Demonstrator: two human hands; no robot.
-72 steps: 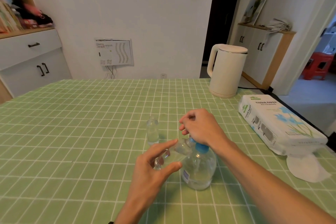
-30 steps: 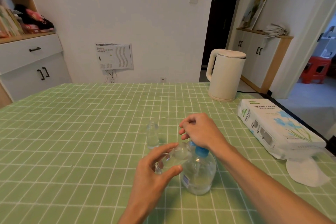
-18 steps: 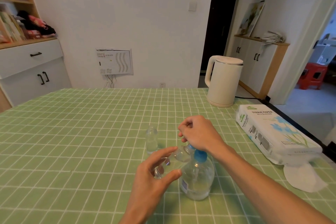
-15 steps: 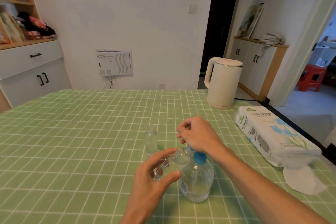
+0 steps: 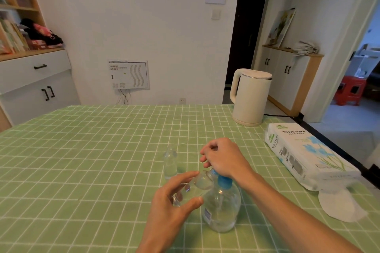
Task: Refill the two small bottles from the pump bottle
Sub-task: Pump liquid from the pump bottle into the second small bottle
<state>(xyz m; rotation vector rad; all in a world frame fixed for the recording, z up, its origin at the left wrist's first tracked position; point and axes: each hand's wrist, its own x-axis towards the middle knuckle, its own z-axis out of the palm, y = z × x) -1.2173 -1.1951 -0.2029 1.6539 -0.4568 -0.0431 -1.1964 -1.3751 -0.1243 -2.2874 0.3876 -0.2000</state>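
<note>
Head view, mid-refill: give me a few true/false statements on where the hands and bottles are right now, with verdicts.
1. The left hand holds a small bottle tilted, its mouth toward the top of the pump bottle. True.
2. The right hand rests on the tissue pack. False: it sits on top of the pump bottle with its fingers curled; the tissue pack lies apart, near the table's right edge.
3. The second small bottle stands upright on the tablecloth, with neither hand on it. True.
4. The kettle lies on its side. False: it stands upright at the table's far right corner.
</note>
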